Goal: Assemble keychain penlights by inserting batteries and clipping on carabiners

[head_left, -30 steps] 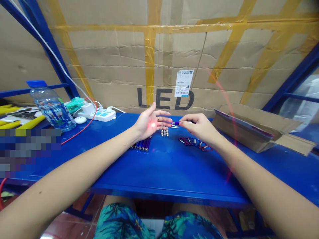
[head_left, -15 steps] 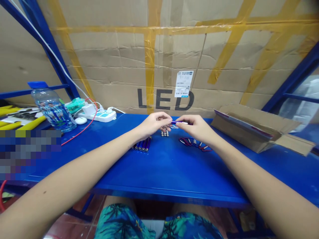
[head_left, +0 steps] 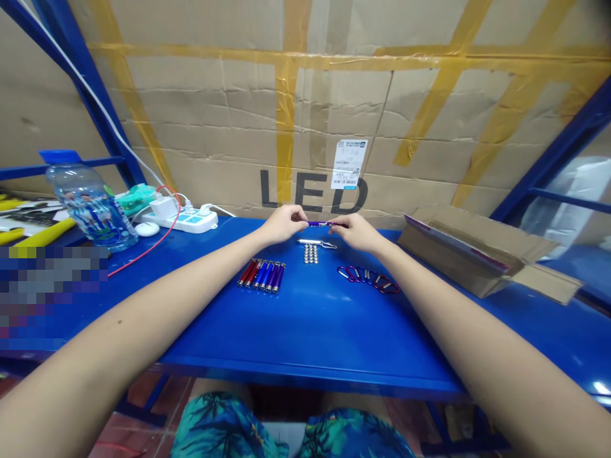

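Observation:
A slim purple metal tube (head_left: pixel 317 224), like a mini flashlight, is held level above the far part of the blue table. My left hand (head_left: pixel 286 222) pinches its left end, and the fingers of my right hand (head_left: pixel 352 230) are closed on the right end. Just below lies a silver tube with a wire clip (head_left: pixel 312 242). Nearer to me, small round silver pieces (head_left: pixel 310 255), like button cells, stand in a tidy grid. Several red, blue and purple tubes (head_left: pixel 261 277) lie side by side to the left. Red and blue carabiners (head_left: pixel 367 277) form a row on the right.
An open cardboard box (head_left: pixel 458 261) stands at the right. A water bottle (head_left: pixel 88 203), a white power strip (head_left: pixel 191 219) and a red cable (head_left: pixel 147 251) occupy the left. Behind the blue table (head_left: pixel 305 331) rises a large taped carton (head_left: pixel 214 114).
Both hands have moved slightly up and left, and farther apart, exposing more of the purple tube. The silver tube, the round pieces and the row of coloured tubes now show more fully.

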The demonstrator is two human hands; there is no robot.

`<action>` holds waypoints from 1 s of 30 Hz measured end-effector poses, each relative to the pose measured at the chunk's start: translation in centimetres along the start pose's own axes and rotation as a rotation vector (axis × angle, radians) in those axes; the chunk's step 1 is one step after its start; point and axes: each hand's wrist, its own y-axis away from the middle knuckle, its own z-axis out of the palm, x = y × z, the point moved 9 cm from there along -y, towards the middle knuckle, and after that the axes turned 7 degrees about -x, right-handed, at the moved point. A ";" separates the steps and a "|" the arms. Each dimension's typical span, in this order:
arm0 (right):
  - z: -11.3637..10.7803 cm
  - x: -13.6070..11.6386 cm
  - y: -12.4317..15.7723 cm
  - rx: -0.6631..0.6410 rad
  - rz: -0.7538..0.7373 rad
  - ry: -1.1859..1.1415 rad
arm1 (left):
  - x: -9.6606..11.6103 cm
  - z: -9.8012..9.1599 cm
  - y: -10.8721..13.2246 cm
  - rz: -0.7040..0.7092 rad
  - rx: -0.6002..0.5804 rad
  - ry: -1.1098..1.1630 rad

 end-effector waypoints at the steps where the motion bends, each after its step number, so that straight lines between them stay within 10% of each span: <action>1: 0.3 0.1 -0.2 -0.005 -0.012 0.060 | -0.4 0.1 -0.1 -0.004 -0.008 -0.022; 30: 0.6 -2.0 1.6 -0.031 -0.071 0.378 | 1.4 0.1 1.9 0.029 0.028 0.044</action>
